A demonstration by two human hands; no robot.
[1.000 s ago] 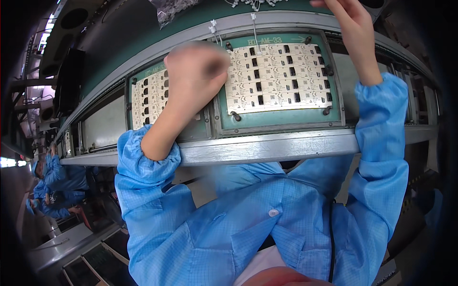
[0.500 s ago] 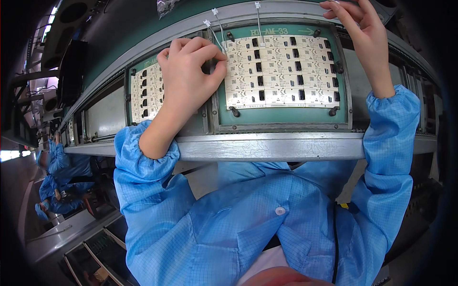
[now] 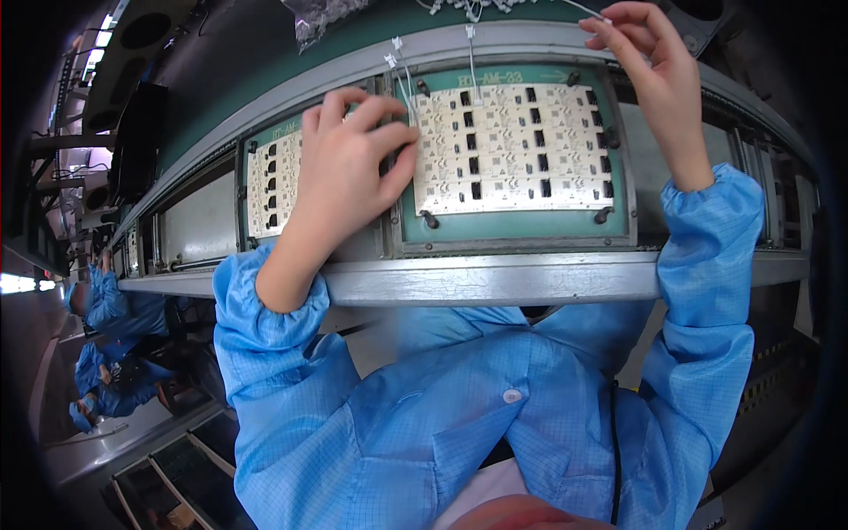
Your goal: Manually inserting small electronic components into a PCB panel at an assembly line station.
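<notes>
A panel of white circuit boards (image 3: 512, 150) with rows of black components lies in a green fixture (image 3: 512, 228). White wire leads with small plugs stand up from its upper left part; one lead (image 3: 472, 62) rises from the top row. My left hand (image 3: 353, 168) is at the panel's left edge, thumb and forefinger pinched close to the leads there. Whatever lies between those fingertips is hidden. Raised past the fixture's far right corner, my right hand (image 3: 658, 71) pinches the end of a thin white wire lead (image 3: 583, 9) that runs out of the top of view.
A second board panel (image 3: 278, 185) in its fixture sits to the left, partly behind my left hand. A metal rail (image 3: 495, 283) runs along the near side. Beyond the line lie a heap of white leads (image 3: 473, 9) and a clear plastic bag (image 3: 322, 19). Co-workers (image 3: 124, 300) sit far left.
The view has tilted up a little, bringing the heap of leads into sight. A white lead now shows at my right fingertips. My left fingers have slid slightly down along the panel's edge.
</notes>
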